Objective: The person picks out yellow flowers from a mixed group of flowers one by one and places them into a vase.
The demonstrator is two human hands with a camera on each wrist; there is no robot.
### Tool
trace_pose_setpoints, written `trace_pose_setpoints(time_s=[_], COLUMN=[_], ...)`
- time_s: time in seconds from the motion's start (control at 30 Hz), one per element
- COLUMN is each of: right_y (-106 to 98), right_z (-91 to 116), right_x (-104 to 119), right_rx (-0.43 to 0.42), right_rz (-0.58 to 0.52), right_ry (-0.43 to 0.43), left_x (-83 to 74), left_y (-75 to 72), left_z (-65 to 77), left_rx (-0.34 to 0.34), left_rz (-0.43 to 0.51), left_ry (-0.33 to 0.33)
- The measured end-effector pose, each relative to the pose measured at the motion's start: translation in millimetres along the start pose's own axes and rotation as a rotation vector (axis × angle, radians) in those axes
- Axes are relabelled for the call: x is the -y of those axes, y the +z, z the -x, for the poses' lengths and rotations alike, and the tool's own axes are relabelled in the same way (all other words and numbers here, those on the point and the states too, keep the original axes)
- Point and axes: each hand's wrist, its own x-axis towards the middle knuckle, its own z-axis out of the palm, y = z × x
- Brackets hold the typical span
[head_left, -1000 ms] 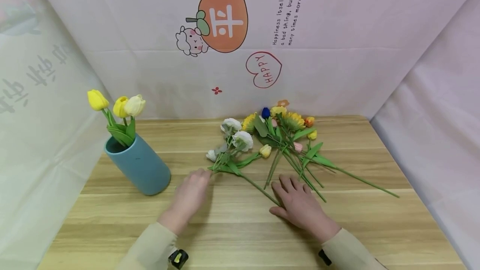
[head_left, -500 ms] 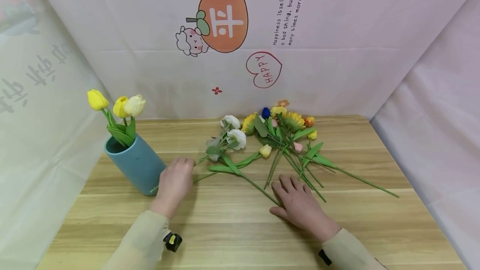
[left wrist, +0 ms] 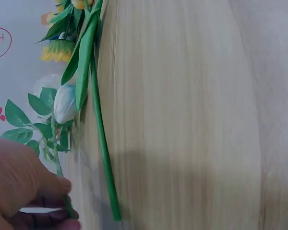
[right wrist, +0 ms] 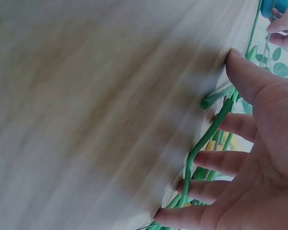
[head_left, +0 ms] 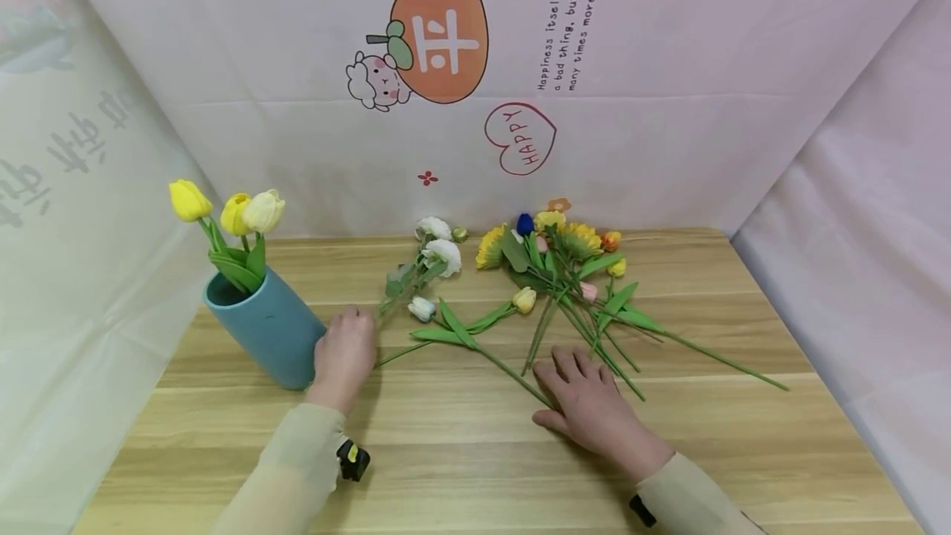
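My left hand [head_left: 344,357] pinches the green stem [left wrist: 58,165] of a branch of white blooms [head_left: 443,257] between thumb and fingers. The branch slants up and away, its leaves [left wrist: 20,120] showing in the left wrist view. This hand is close beside the blue vase [head_left: 271,333], overlapping its lower side. A white tulip [head_left: 422,309] with a bluish base and a pale yellow tulip [head_left: 523,300] lie on the table right of the hand. My right hand [head_left: 590,407] rests with fingers spread, fingertips down by the flower stems [right wrist: 209,132], gripping none.
The vase leans left and holds yellow tulips [head_left: 190,201] and a cream tulip [head_left: 263,210]. A pile of sunflowers [head_left: 578,242] and other flowers lies toward the back right of the wooden table [head_left: 475,461]. A printed white cloth [head_left: 312,163] hangs behind.
My left hand has drawn the white-bloom branch leftward toward the vase. Its blooms have shifted left, away from the pile, leaving the white tulip uncovered. My right hand stays in place.
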Motion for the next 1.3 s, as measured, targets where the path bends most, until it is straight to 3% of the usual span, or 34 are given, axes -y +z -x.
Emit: trace_pose_setpoints(time_s=[0.17,0.33,0.63,0.9,1.3], right_y=[0,4,2,-20,-51], right_z=[-2,-5,-7,-6,-1], right_x=[4,4,3,-10,-48], right_rx=[-0.060,-0.171,-0.195,-0.313,-0.425], right_rz=[-0.010,0.009,-0.085,-0.129,-0.247], right_ry=[0.003,-0.015,0.056,0.067,0.205], left_x=[2.0,4.2,-6.9,-22.8,-46.6], left_y=[8.0,9.5,6.7,8.1,30.3], left_z=[3.3,6.1,8.6,9.0,8.6], left_rx=[0.057,0.068,0.031,-0.055,0.047], left_rz=[0.027,0.041,0.075,0.086,0.007], left_ry=[-0.058,-0.062,0.031,0.120,0.272])
